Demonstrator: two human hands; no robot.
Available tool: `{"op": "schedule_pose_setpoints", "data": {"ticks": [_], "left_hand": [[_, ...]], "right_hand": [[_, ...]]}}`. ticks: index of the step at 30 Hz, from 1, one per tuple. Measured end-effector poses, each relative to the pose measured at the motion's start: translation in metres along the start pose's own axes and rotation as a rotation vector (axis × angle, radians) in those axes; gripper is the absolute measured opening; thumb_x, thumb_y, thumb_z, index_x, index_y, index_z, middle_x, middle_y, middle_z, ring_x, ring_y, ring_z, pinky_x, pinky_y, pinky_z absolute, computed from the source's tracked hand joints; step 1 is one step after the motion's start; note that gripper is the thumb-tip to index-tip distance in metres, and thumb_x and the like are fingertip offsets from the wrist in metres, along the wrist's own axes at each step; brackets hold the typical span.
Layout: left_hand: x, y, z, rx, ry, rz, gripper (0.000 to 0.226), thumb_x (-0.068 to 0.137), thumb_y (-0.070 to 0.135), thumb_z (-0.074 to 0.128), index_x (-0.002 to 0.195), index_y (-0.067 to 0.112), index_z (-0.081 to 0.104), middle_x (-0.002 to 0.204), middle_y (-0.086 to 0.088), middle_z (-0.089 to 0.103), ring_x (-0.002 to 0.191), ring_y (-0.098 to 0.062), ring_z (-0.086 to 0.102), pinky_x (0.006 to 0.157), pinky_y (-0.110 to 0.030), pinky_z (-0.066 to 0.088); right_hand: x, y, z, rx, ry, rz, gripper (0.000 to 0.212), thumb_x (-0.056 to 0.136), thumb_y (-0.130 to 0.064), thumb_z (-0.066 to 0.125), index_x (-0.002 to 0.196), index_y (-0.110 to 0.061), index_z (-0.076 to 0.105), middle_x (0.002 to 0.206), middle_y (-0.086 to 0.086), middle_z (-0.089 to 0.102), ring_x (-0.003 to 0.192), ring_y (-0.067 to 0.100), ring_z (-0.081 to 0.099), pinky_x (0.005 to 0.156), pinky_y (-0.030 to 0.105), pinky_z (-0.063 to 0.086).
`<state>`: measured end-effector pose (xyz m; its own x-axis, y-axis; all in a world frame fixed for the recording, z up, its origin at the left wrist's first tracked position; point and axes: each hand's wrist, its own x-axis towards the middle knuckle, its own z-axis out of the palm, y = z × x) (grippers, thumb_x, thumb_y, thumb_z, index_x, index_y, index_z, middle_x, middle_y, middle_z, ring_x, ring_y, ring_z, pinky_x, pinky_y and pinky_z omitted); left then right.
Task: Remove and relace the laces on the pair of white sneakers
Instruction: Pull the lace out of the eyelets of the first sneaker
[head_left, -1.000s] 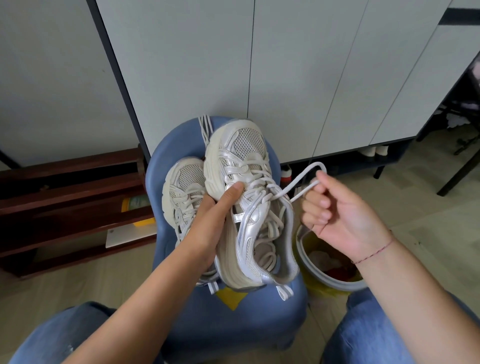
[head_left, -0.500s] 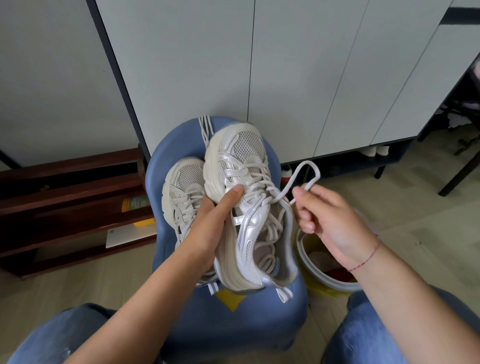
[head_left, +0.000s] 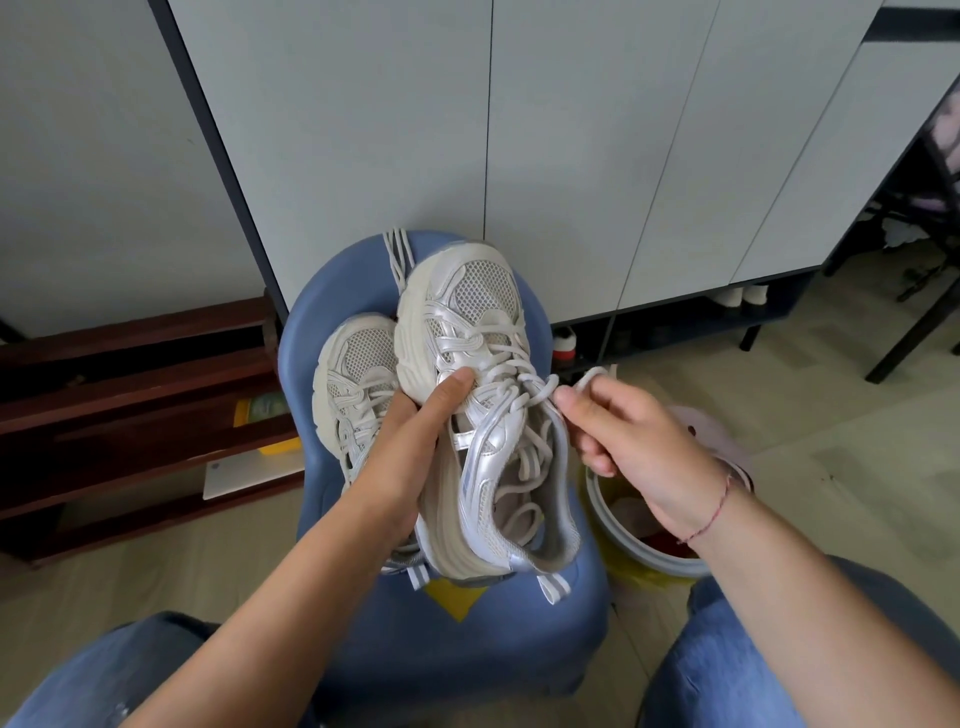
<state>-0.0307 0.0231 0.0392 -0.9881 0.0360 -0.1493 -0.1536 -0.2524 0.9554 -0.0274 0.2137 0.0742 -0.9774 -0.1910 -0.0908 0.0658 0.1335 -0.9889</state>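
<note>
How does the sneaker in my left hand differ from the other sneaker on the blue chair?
The held sneaker is gripped by the left hand; the other sneaker lies on the blue chair, partly hidden behind that hand. The held sneaker's lace is loose, a loop pinched by the right hand; the other sneaker's lacing looks snug. Both are white with mesh toes, toes pointing away.

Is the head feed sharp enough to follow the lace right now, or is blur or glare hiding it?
Head view: soft, even light, no glare on the held white mesh sneaker; the right hand and the white lace it pinches are slightly motion-blurred; the pale grey cabinet edges lean from wide-angle distortion.
</note>
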Motion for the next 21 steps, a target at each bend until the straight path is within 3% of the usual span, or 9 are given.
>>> {"op": "schedule_pose_setpoints", "data": {"ticks": [3,9,11,15,18,21], "left_hand": [[-0.001,0.001,0.0,-0.011,-0.002,-0.003,0.057,0.083,0.046,0.069,0.133,0.02,0.058,0.119,-0.001,0.073,0.11,-0.02,0.069,0.105,-0.046,0.048],[0.0,0.002,-0.001,-0.01,0.006,0.0,0.058,0.083,0.045,0.068,0.134,0.019,0.058,0.12,-0.002,0.072,0.111,-0.02,0.069,0.104,-0.045,0.049],[0.0,0.002,-0.001,-0.013,0.011,-0.003,0.057,0.083,0.046,0.068,0.133,0.02,0.059,0.119,-0.001,0.073,0.11,-0.02,0.069,0.104,-0.045,0.048],[0.0,0.002,0.001,-0.006,0.011,0.003,0.059,0.081,0.046,0.065,0.133,0.02,0.059,0.118,-0.001,0.073,0.109,-0.019,0.07,0.103,-0.044,0.049],[0.0,0.001,-0.001,0.015,0.018,0.001,0.058,0.084,0.047,0.07,0.135,0.021,0.057,0.12,-0.001,0.072,0.111,-0.02,0.069,0.104,-0.046,0.048],[0.001,0.0,-0.002,-0.004,0.029,-0.019,0.062,0.081,0.048,0.071,0.135,0.021,0.057,0.119,-0.001,0.073,0.11,-0.02,0.07,0.103,-0.046,0.049]], "right_hand": [[0.001,-0.001,-0.003,0.055,0.025,-0.035,0.022,0.095,-0.017,0.052,0.081,0.0,0.053,0.054,-0.004,0.041,0.049,0.009,0.033,0.047,0.02,0.027],[0.01,-0.008,-0.027,0.639,0.119,0.059,0.021,0.084,-0.027,0.052,0.07,-0.013,0.045,0.05,-0.003,0.04,0.043,0.009,0.033,0.044,0.018,0.025],[0.007,-0.007,-0.026,0.501,0.079,0.094,0.024,0.085,-0.033,0.052,0.072,-0.012,0.048,0.052,-0.002,0.041,0.045,0.011,0.034,0.045,0.02,0.028],[-0.002,-0.002,-0.002,-0.006,-0.018,0.058,0.039,0.089,-0.038,0.054,0.088,0.0,0.054,0.056,-0.001,0.042,0.048,0.009,0.036,0.048,0.021,0.03],[-0.002,-0.003,0.003,-0.096,0.03,-0.055,0.032,0.095,-0.022,0.052,0.091,0.01,0.051,0.057,0.0,0.039,0.048,0.006,0.034,0.046,0.017,0.031],[0.0,-0.004,-0.001,-0.017,0.062,-0.07,0.021,0.097,-0.014,0.049,0.084,0.003,0.051,0.056,0.0,0.038,0.049,0.009,0.033,0.05,0.023,0.028]]}}
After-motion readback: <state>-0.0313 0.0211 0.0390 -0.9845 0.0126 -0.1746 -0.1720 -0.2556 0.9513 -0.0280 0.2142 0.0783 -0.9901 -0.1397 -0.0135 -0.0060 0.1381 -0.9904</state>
